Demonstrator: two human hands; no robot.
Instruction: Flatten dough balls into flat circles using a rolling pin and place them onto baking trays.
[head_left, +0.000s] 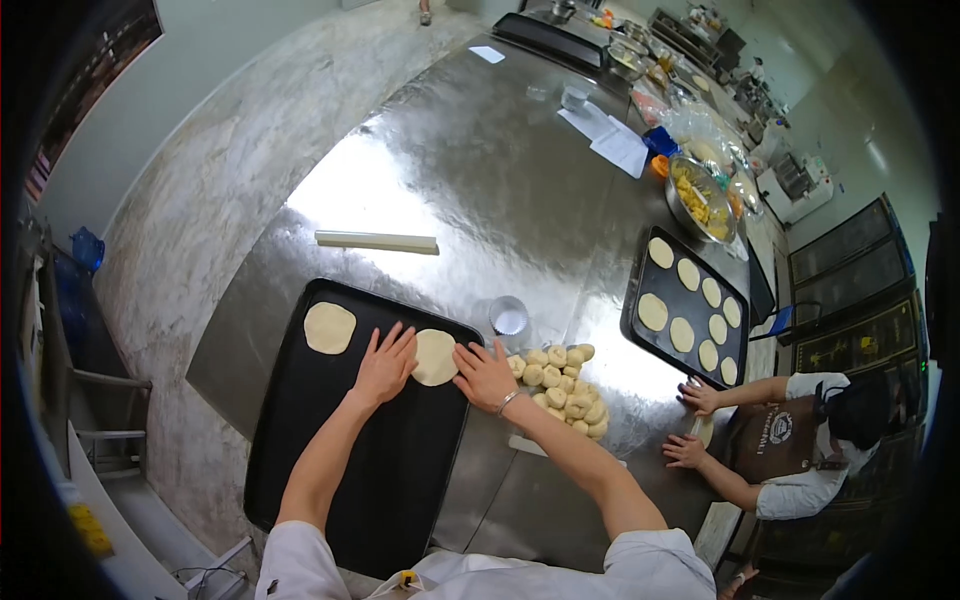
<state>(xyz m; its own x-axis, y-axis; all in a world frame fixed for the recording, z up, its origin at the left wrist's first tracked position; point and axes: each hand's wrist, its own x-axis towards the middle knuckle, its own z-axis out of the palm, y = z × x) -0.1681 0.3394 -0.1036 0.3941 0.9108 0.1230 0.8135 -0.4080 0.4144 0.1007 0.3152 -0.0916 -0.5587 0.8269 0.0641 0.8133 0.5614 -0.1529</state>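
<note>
A flat round of dough (436, 358) lies on the large black baking tray (360, 465) before me, near its far right corner. My left hand (386, 366) touches the round's left edge, palm down and fingers spread. At the opposite edge rests my right hand (486, 375), also palm down, with a bracelet at the wrist. Neither hand grips the dough. A second dough round (330, 328) sits in the tray's far left corner. Just right of my right hand, several dough balls (566, 386) are heaped on the steel table (517, 202).
Beyond the tray lie a pale rod (376, 241) and a fluted cup (508, 316). My right forearm partly hides a white bar (529, 445). At right, a co-worker (787, 442) handles dough beside a tray of rounds (686, 345). A steel bowl (699, 199) holds yellow filling.
</note>
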